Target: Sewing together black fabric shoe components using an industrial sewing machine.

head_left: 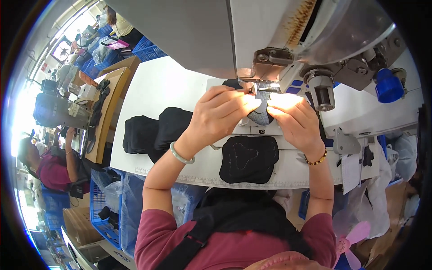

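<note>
Glare washes out the fingers [252, 104] at the needle; the grey fabric piece [262, 117] lies mostly hidden beneath both hands.

A bright workshop: white worktable [157, 85], blue crates [148, 48] behind, daylight glaring in at the left.

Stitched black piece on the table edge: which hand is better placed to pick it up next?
Probably the left. The stitched black piece lies nearer the person, roughly between both wrists. Both the left hand and right hand pinch the grey fabric under the needle, but the left wrist sits slightly closer.
</note>
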The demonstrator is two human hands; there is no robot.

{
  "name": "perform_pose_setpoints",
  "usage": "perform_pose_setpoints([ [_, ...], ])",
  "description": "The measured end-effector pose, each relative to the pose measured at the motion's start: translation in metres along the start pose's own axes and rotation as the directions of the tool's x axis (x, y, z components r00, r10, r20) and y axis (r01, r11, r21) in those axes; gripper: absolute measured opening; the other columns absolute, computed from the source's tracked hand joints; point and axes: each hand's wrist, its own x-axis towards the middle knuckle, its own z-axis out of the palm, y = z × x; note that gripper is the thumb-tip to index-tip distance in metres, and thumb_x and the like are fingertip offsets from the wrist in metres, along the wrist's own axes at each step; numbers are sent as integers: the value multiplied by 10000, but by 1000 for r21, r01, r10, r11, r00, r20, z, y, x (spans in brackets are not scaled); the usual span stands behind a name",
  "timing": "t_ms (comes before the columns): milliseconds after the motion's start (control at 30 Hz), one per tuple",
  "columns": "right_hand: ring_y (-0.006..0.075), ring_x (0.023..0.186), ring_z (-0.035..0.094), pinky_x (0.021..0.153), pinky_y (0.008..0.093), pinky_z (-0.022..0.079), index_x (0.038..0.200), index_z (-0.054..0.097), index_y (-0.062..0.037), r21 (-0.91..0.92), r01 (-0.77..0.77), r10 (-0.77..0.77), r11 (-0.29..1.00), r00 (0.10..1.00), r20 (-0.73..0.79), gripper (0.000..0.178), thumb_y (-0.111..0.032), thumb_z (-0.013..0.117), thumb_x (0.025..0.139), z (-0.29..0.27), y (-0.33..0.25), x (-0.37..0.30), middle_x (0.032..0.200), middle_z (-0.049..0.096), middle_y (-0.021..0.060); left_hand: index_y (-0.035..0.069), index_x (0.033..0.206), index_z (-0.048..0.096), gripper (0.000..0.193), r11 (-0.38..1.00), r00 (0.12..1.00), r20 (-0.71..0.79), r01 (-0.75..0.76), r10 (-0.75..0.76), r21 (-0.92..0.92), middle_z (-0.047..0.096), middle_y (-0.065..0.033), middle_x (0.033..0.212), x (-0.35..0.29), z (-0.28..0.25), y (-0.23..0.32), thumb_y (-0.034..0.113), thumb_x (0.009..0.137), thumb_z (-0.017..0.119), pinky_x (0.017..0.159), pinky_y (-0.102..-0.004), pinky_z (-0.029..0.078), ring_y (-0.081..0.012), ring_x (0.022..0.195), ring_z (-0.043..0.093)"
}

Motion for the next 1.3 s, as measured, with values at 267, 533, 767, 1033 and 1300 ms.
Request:
perform_pose_setpoints([
  [267,107,758,593,652,261,442,973,646,-82,-198,-14,9,980,1000,-26,250,-53,664,726,17,-21,1,936,615,-4,96,925,693,277,970,987,-82,121,-140,-211,690,-20,1012,-15,19,-18,-20,674,676,857,-314,468,-177,912,642],
  [533,185,876,602,784,306,461,981,666,-43,-190,-164,162,968,986,-24,260,21,679,730,20,-30,1,974,647,38,-10,859,672,292,749,900,-84,302,-429,-589,671,-96,904,-23,35,-22,-208,657,595,744,-268,529,-191,851,652],
  [767,187,865,590,774,315,448,1006,661,-62,-134,-202,194,970,979,-66,267,-11,712,749,25,-26,-4,1013,630,45,3,844,679,300,940,961,-164,165,-221,-299,684,-91,888,-17,29,-26,-174,609,620,720,-296,526,-224,821,660],
  [1033,173,859,560,750,312,416,1022,656,-90,-200,-119,107,972,992,-68,303,-87,734,729,31,-34,-2,1017,597,24,63,908,691,244,975,988,-97,98,-119,-198,678,-42,906,-11,14,-24,37,669,650,784,-335,499,-222,897,643],
  [1300,218,895,573,796,322,433,977,662,-77,-130,-215,206,968,975,-81,267,-34,749,728,29,-31,-2,1001,611,39,46,910,660,266,993,995,-48,88,-92,-80,632,-39,892,-7,7,-8,-14,651,659,768,-323,487,-207,828,617],
])
